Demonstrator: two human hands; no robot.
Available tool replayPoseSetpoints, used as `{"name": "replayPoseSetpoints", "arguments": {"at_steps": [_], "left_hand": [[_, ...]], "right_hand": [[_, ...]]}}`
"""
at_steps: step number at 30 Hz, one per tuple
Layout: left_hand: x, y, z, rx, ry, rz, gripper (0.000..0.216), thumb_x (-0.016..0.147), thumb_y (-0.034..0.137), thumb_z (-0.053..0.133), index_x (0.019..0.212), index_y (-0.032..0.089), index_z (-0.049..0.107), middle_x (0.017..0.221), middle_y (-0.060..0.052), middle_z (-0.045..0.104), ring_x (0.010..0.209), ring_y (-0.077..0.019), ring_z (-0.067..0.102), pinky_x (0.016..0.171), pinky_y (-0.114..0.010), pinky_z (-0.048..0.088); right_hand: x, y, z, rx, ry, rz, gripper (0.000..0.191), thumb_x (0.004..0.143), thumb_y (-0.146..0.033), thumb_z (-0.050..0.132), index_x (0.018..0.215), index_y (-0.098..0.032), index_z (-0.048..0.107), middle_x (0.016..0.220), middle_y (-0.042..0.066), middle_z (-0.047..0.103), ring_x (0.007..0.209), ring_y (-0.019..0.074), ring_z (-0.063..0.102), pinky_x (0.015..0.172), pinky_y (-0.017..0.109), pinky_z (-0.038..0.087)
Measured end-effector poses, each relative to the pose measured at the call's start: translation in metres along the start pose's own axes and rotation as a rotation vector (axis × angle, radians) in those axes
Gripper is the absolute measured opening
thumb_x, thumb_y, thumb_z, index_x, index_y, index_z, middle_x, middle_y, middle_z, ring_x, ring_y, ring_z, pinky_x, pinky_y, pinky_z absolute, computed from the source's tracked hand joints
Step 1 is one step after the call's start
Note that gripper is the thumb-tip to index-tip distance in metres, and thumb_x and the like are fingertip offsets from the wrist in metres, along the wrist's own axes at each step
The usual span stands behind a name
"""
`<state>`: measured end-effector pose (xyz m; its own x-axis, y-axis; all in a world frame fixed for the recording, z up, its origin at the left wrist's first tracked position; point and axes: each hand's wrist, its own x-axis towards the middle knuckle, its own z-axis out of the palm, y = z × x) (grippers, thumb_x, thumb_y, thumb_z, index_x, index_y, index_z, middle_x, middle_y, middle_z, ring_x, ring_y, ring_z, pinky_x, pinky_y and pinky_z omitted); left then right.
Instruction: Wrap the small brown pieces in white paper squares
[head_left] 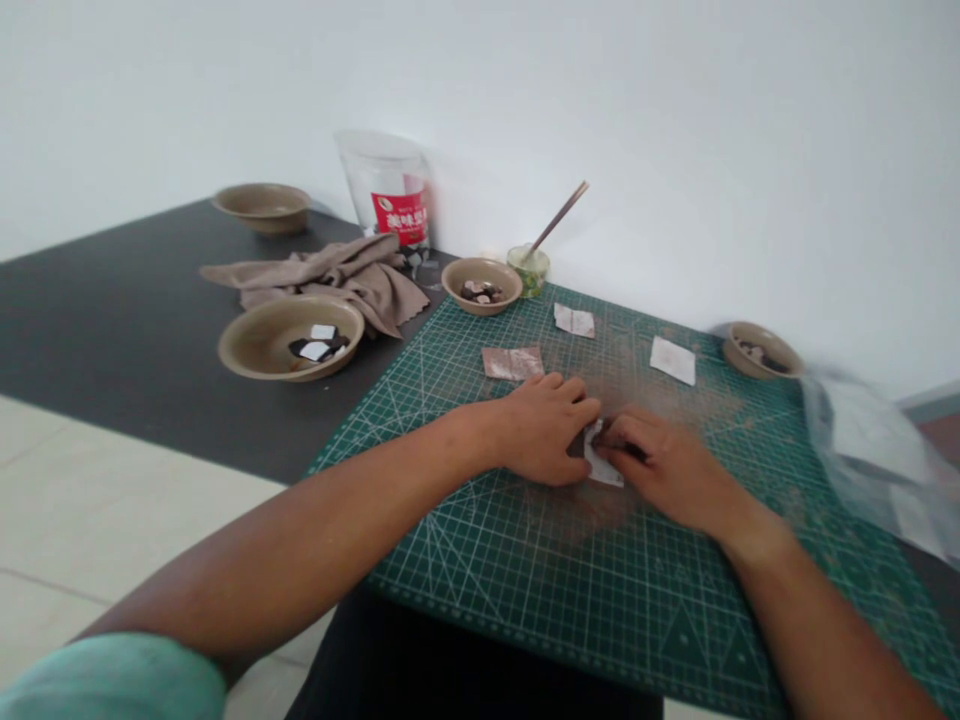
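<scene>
On the green cutting mat [517, 580], a small whitish sheet [607, 472], like a piece of worn sandpaper, lies between my hands. My left hand [544, 430] holds the sheet's left edge down, thumb and index finger on either side of a dark patch. From the right, my right hand [671, 470] pinches something small and dark against the sheet; its fingers hide most of it, and it is slightly blurred. Beyond my hands lie a brown-dusted piece [512, 363], a wrinkled whitish piece [574, 320] and a plain white piece [673, 360].
Bowls with small dark pieces [482, 285] and brownish bits [761, 350] stand near the wall. Left are a bowl with black and white pieces [247, 345], a crumpled cloth [330, 275], another bowl [262, 207], a clear jar [386, 185] and a brush cup [529, 270]. Right is a plastic bag [874, 440].
</scene>
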<state>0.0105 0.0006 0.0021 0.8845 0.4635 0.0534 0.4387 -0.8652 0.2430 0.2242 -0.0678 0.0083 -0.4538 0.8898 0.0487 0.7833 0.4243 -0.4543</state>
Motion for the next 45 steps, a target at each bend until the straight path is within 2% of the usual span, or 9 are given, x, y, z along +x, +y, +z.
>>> {"name": "replayPoseSetpoints", "arguments": {"at_steps": [3, 8, 13, 19, 22, 26, 32, 38, 45], "left_hand": [[0.0, 0.0, 0.0, -0.011, -0.007, -0.004, 0.042, 0.082, 0.05, 0.058, 0.111, 0.021, 0.053, 0.116, -0.01, 0.054, 0.105, -0.0288, 0.051, 0.094, -0.044, 0.041], [0.0, 0.001, 0.0, 0.004, -0.015, -0.006, 0.042, 0.083, 0.051, 0.056, 0.11, 0.02, 0.054, 0.118, -0.011, 0.054, 0.105, -0.0293, 0.051, 0.094, -0.045, 0.041], [0.001, 0.001, 0.0, -0.002, -0.009, -0.01, 0.042, 0.081, 0.05, 0.059, 0.11, 0.02, 0.054, 0.115, -0.01, 0.054, 0.103, -0.0288, 0.051, 0.092, -0.044, 0.042], [0.0, 0.0, 0.0, -0.013, -0.004, 0.002, 0.041, 0.082, 0.051, 0.058, 0.109, 0.02, 0.054, 0.117, -0.011, 0.054, 0.104, -0.029, 0.051, 0.094, -0.044, 0.042], [0.0, 0.001, -0.001, -0.009, -0.014, 0.002, 0.04, 0.083, 0.05, 0.057, 0.11, 0.02, 0.054, 0.117, -0.011, 0.054, 0.105, -0.029, 0.051, 0.095, -0.045, 0.04], [0.001, 0.001, -0.001, -0.003, -0.035, -0.012, 0.043, 0.083, 0.05, 0.057, 0.114, 0.021, 0.052, 0.118, -0.011, 0.053, 0.108, -0.0296, 0.049, 0.096, -0.045, 0.04], [0.0, 0.0, 0.0, -0.001, -0.007, -0.008, 0.044, 0.082, 0.053, 0.058, 0.111, 0.02, 0.053, 0.117, -0.011, 0.053, 0.105, -0.0291, 0.05, 0.094, -0.044, 0.041], [0.001, 0.001, -0.002, -0.013, -0.026, -0.007, 0.042, 0.081, 0.049, 0.058, 0.111, 0.02, 0.053, 0.114, -0.01, 0.054, 0.102, -0.0289, 0.051, 0.091, -0.044, 0.043], [0.0, 0.0, -0.003, -0.01, -0.027, 0.003, 0.04, 0.083, 0.051, 0.056, 0.108, 0.02, 0.053, 0.117, -0.011, 0.053, 0.103, -0.0289, 0.052, 0.093, -0.045, 0.042]], "right_hand": [[-0.001, 0.004, -0.005, -0.069, 0.046, 0.072, 0.01, 0.093, -0.019, 0.057, 0.085, -0.02, 0.062, 0.087, 0.003, 0.063, 0.081, 0.0186, 0.058, 0.073, 0.033, 0.044], [-0.005, -0.001, -0.004, 0.052, -0.102, -0.049, 0.013, 0.093, -0.015, 0.054, 0.088, -0.022, 0.063, 0.093, 0.003, 0.065, 0.085, 0.017, 0.06, 0.076, 0.031, 0.047], [0.003, 0.004, 0.0, -0.07, 0.036, 0.003, 0.011, 0.093, -0.014, 0.053, 0.088, -0.02, 0.061, 0.095, 0.005, 0.064, 0.088, 0.0197, 0.06, 0.079, 0.035, 0.046], [-0.007, -0.002, -0.006, 0.048, -0.141, -0.057, 0.015, 0.092, -0.011, 0.053, 0.088, -0.022, 0.062, 0.094, 0.003, 0.064, 0.085, 0.017, 0.059, 0.076, 0.031, 0.047], [-0.001, -0.005, 0.001, 0.011, -0.057, -0.078, 0.014, 0.094, -0.012, 0.051, 0.09, -0.021, 0.061, 0.096, 0.004, 0.064, 0.089, 0.0188, 0.059, 0.08, 0.034, 0.047], [0.004, 0.006, -0.002, -0.089, 0.035, 0.008, 0.009, 0.093, -0.016, 0.055, 0.087, -0.02, 0.061, 0.092, 0.005, 0.063, 0.085, 0.0197, 0.059, 0.076, 0.034, 0.046], [-0.006, -0.001, -0.004, 0.079, -0.147, -0.05, 0.013, 0.094, -0.015, 0.054, 0.087, -0.022, 0.062, 0.093, 0.002, 0.064, 0.085, 0.0168, 0.06, 0.076, 0.031, 0.047], [0.004, 0.001, 0.004, -0.053, 0.022, 0.02, 0.01, 0.094, -0.017, 0.053, 0.089, -0.021, 0.06, 0.095, 0.004, 0.063, 0.088, 0.0199, 0.059, 0.079, 0.035, 0.045], [-0.008, -0.002, -0.004, 0.1, -0.133, -0.044, 0.013, 0.093, -0.013, 0.054, 0.086, -0.022, 0.062, 0.094, 0.002, 0.063, 0.086, 0.0167, 0.059, 0.077, 0.031, 0.046]]}}
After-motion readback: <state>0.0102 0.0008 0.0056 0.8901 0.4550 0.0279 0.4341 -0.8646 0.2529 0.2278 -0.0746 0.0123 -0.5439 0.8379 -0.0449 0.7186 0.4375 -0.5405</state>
